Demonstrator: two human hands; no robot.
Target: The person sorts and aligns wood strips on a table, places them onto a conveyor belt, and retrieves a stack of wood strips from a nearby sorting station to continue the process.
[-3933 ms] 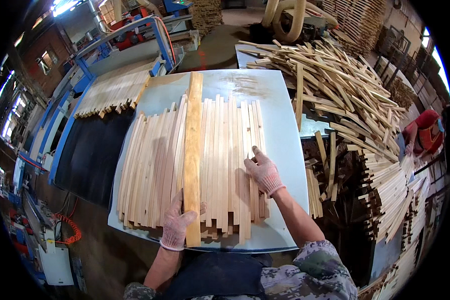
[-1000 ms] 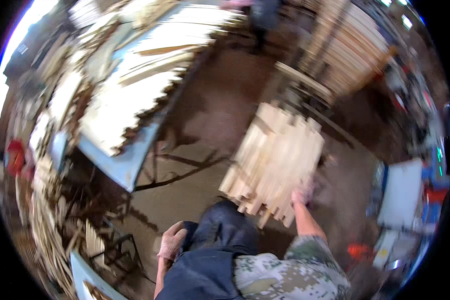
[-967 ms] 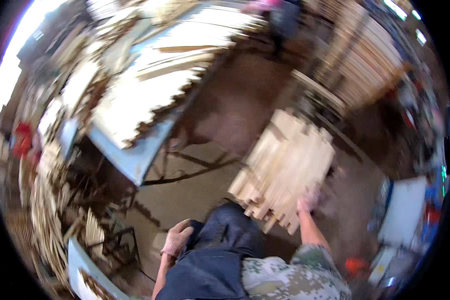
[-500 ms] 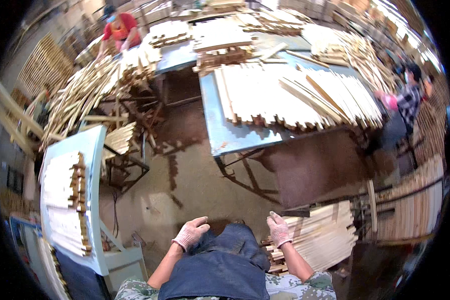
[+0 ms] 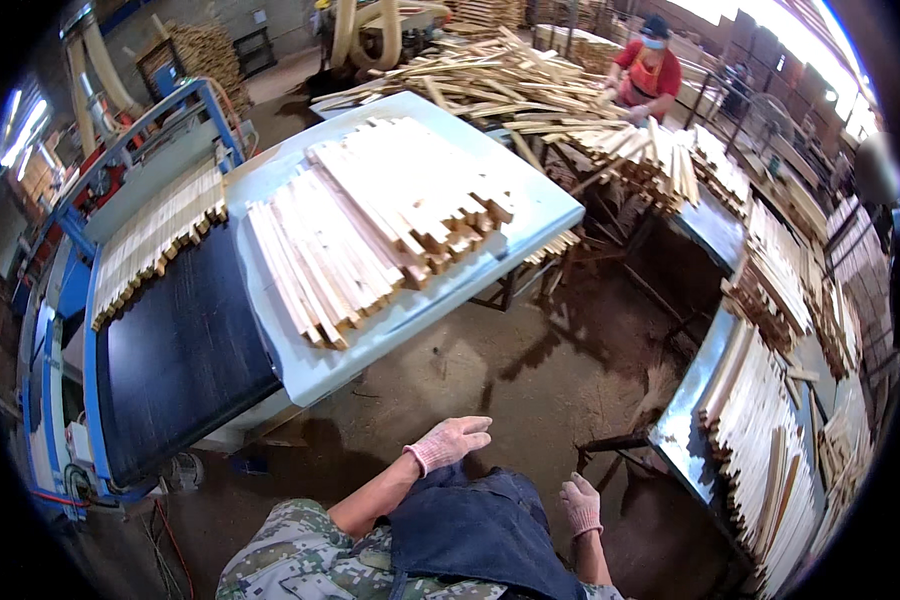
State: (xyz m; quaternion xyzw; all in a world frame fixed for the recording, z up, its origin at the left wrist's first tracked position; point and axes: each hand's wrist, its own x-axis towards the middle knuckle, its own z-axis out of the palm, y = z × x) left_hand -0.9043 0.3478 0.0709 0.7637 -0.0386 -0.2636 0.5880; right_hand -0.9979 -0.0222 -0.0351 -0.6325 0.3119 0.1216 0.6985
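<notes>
Both my hands wear pale, pinkish knitted work gloves and hold nothing. Over my lap, my left hand (image 5: pixel 452 444) is open, its fingers stretched toward the right. Lower and to the right, my right hand (image 5: pixel 582 504) hangs beside my dark blue apron (image 5: pixel 480 535), its fingers loosely bent and apart. Ahead of my left hand stands a light blue table (image 5: pixel 320 372), which neither hand touches. On it lie wooden strips (image 5: pixel 375 225) side by side, partly stacked in two layers, with uneven ends toward me.
A black conveyor belt (image 5: pixel 180 350) in a blue-framed machine adjoins the table, carrying a row of strips (image 5: pixel 160 245). A loose heap of strips (image 5: pixel 510 85) lies behind, where a person in red (image 5: pixel 648 72) works. Another blue table (image 5: pixel 692 425) with strips stands right.
My view has swung left: the light blue table and conveyor belt now fill the left and centre, and the other strip-covered table has shifted to the right edge. Both hands remain without anything in them.
</notes>
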